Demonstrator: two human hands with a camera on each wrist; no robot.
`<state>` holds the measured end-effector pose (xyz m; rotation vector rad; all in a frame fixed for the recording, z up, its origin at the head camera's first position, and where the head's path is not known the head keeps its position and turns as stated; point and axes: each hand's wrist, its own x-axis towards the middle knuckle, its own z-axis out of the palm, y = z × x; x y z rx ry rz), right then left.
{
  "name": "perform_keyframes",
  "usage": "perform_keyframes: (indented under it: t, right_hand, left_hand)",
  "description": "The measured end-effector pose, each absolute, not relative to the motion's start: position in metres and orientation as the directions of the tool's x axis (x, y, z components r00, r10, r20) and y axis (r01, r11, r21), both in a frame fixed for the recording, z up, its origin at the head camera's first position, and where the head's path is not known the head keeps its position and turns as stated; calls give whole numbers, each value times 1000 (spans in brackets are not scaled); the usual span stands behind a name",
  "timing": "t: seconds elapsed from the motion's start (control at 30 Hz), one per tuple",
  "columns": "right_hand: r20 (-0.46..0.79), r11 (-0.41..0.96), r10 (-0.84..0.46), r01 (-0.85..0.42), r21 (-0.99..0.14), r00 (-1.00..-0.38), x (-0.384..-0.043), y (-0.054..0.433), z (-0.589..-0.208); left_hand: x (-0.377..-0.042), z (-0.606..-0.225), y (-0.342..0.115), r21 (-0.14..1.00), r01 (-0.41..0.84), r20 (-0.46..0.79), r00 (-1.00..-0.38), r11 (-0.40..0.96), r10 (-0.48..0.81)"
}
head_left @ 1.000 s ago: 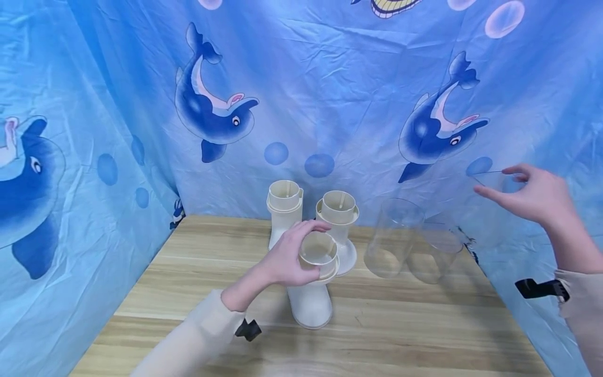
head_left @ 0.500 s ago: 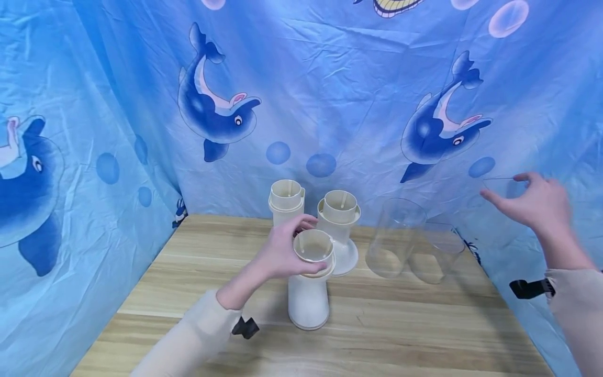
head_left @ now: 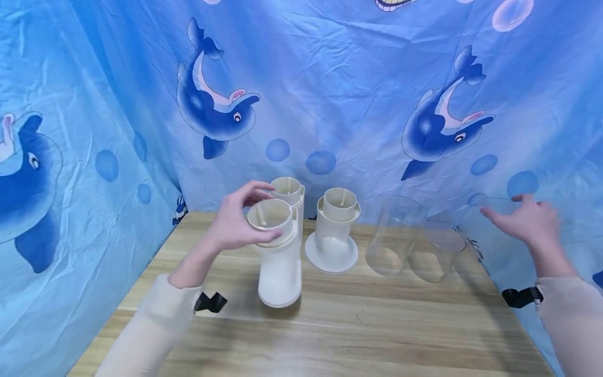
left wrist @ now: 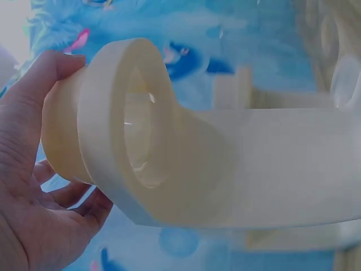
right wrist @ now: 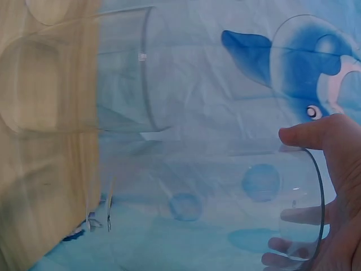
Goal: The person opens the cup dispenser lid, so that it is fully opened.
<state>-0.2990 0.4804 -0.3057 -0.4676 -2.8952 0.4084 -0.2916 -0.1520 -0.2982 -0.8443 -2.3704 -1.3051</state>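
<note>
My left hand (head_left: pixel 231 222) grips the cream top collar of a white plastic stand (head_left: pixel 279 275), thumb and fingers around its round rim. In the left wrist view, the stand's side opening (left wrist: pixel 141 138) and long pale body show clearly. Two similar stands are at the back: one (head_left: pixel 286 189) partly hidden behind the held one, the other (head_left: pixel 336 230) upright on a round foot. At the right, my right hand (head_left: pixel 527 222) holds a clear cylinder (right wrist: pixel 214 192) by its upper rim, thumb on one side and fingers on the other.
Two more clear cylinders, one taller (head_left: pixel 395 235) and one (head_left: pixel 435 251) beside it, stand on the wooden table (head_left: pixel 367 335) right of the white stands. A blue dolphin-print cloth (head_left: pixel 320 104) rises close behind the table and along both sides.
My left hand has carried the white stand leftward and slightly back, uncovering the right rear stand. My right hand, holding the clear cylinder, has come down a little.
</note>
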Motion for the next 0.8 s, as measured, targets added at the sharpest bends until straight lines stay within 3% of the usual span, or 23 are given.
perform_keyframes:
  t: [0.17,0.4,0.8]
  right_hand:
    - [78,912,308,271,-307,-948,-301,485,-319]
    - [54,903,305,271,-332,-951,-305,482,-341]
    - [6,884,318,294,-363,-948,-312,489,-369]
  left_hand:
    - [-305,-284,-185,620,634,554,-771,462,314]
    - [-337,-285,-224,616,553,500,-825,561,264]
    - [-383,-321,-245,713,434,390,-898,551,204]
